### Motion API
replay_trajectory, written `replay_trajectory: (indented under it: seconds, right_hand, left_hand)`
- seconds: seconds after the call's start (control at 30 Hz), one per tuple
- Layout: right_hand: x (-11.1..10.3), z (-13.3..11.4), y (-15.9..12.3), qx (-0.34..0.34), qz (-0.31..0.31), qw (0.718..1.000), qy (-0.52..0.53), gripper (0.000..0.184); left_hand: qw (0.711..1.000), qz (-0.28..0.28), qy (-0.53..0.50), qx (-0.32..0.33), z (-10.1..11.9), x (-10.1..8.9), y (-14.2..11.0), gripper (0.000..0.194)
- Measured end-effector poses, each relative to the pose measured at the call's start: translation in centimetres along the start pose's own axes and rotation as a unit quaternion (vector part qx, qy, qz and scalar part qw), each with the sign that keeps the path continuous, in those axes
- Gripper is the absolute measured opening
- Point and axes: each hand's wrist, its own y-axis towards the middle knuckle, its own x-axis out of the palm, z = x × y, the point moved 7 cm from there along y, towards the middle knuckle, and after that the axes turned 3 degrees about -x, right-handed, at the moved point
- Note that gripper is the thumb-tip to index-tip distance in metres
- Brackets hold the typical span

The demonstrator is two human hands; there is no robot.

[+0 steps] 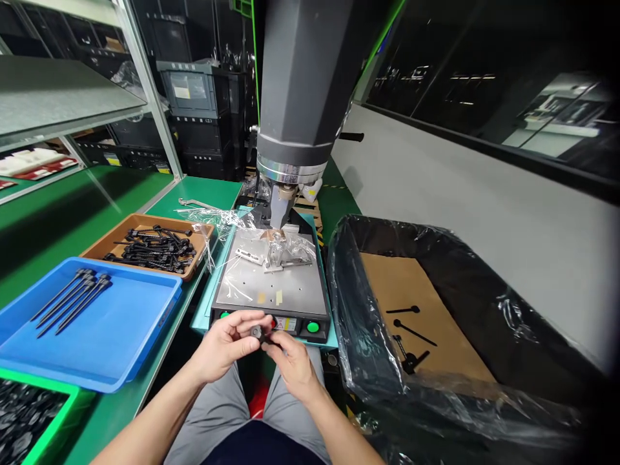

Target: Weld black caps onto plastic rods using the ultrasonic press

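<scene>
Both my hands meet just in front of the machine's control panel. My left hand (227,342) pinches a small black plastic part (256,332) by its round head. My right hand (290,361) grips the other end of the same part, its fingers curled around it. The part's shaft is mostly hidden by my fingers. Right behind my hands is the grey machine base (271,290) with green buttons (312,327) and a metal fixture (283,253) under the press head (290,174).
A blue tray (111,329) with several black rods lies at the left, a brown tray (145,245) full of black parts behind it. A plastic-lined cardboard box (426,310) with a few black parts stands at the right. A green bin (29,413) is at the lower left.
</scene>
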Motion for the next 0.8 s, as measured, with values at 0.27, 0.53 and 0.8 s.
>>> replay_trajectory:
  seconds: [0.27, 0.53, 0.8]
  right_hand:
    - [1.2, 2.2, -0.1, 0.022, 0.050, 0.994, 0.097, 0.025]
    - [-2.9, 1.9, 0.3, -0.004, 0.115, 0.992, 0.056, 0.026]
    - [-3.7, -0.6, 1.8, -0.051, 0.056, 0.997, -0.030, 0.029]
  left_hand:
    - [0.992, 0.033, 0.111, 0.057, -1.2, 1.8, 1.1, 0.034]
    - [0.964, 0.032, 0.255, 0.062, -1.5, 1.2, 2.4, 0.027]
    - [0.936, 0.001, 0.344, 0.075, -3.5, 2.2, 4.2, 0.030]
